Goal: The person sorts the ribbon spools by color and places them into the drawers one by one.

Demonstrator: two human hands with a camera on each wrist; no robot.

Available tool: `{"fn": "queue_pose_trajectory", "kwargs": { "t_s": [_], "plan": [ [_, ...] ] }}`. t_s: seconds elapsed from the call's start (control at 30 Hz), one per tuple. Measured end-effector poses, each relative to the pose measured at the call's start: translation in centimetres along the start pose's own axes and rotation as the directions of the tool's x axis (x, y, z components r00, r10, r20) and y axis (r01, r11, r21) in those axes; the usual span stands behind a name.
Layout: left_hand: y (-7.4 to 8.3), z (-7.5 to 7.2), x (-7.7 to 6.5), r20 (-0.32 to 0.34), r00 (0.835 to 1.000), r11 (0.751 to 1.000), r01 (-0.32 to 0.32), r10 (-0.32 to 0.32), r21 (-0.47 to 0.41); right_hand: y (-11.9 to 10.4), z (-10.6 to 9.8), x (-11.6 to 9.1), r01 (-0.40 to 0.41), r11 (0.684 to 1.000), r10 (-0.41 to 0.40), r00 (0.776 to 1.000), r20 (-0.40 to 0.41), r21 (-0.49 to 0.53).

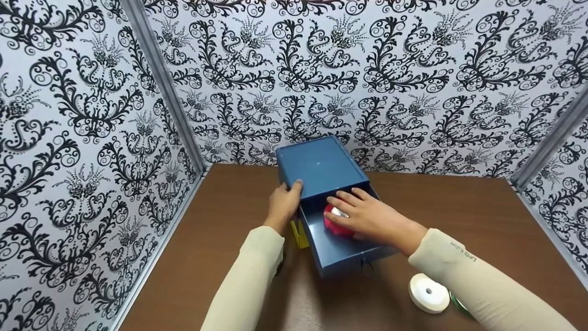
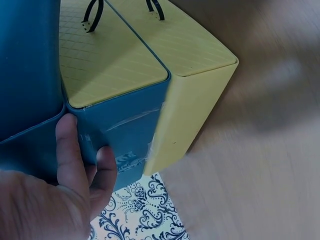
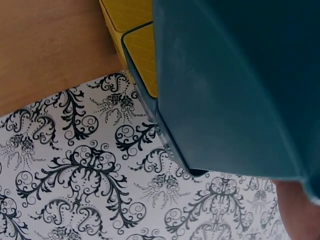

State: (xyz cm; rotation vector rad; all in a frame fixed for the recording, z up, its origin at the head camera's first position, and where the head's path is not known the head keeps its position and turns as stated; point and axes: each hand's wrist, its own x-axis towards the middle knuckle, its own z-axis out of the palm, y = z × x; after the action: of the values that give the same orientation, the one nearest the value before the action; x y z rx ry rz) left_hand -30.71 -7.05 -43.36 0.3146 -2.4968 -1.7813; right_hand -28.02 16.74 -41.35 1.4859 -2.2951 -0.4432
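Observation:
A blue drawer unit [image 1: 321,165] stands near the back wall with its top drawer [image 1: 327,241] pulled out. My left hand [image 1: 282,202] grips the unit's left front edge, thumb over the top. The left wrist view has fingers of that hand [image 2: 70,155] against the blue side, some bent. Inside the drawer, my right hand [image 1: 370,218] holds a red roll [image 1: 331,225] with a white centre, which looks like a ribbon spool. Its fingers spread over the roll, and the thumb is largely hidden. The right wrist view shows mostly the drawer's outer wall [image 3: 215,100].
Yellow drawer fronts [image 2: 115,60] with black loop handles [image 2: 94,17] sit below the open drawer. A white ribbon spool [image 1: 420,294] lies on the brown table [image 1: 229,216] at the right, with a green spool [image 1: 460,307] partly behind the right sleeve. Patterned walls [image 1: 321,69] surround the table.

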Motion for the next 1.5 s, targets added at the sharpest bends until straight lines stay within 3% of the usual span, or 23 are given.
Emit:
{"fn": "queue_pose_trajectory", "kwargs": {
  "t_s": [0.23,0.43,0.63,1.17,1.33,1.5],
  "plan": [
    [-0.1,0.0,0.1,0.002,1.000,1.000,0.009,-0.009,-0.008,0.4,-0.7,-0.6,-0.031,0.998,0.033,0.999,-0.019,0.063],
    [0.0,0.0,0.2,-0.023,1.000,0.998,0.008,-0.007,0.054,0.1,-1.6,-1.0,-0.052,0.997,0.055,0.997,-0.051,0.062],
    [0.0,0.1,0.2,-0.027,1.000,0.999,0.015,-0.014,0.033,-0.3,-2.3,-1.6,-0.114,0.991,0.122,0.984,-0.132,0.063],
    [0.0,0.4,0.5,-0.054,0.998,0.997,-0.009,0.014,0.079,-1.9,-2.0,-5.0,-0.246,0.952,0.290,0.919,-0.267,0.184],
    [-0.1,0.4,0.4,-0.051,0.998,0.997,-0.015,0.019,0.073,-2.5,-1.5,-6.4,-0.300,0.921,0.366,0.886,-0.286,0.249],
    [0.0,0.4,0.2,-0.046,0.999,0.999,-0.010,0.012,0.039,-3.9,-0.7,-6.3,-0.309,0.908,0.399,0.844,-0.358,0.284]
  ]
}}
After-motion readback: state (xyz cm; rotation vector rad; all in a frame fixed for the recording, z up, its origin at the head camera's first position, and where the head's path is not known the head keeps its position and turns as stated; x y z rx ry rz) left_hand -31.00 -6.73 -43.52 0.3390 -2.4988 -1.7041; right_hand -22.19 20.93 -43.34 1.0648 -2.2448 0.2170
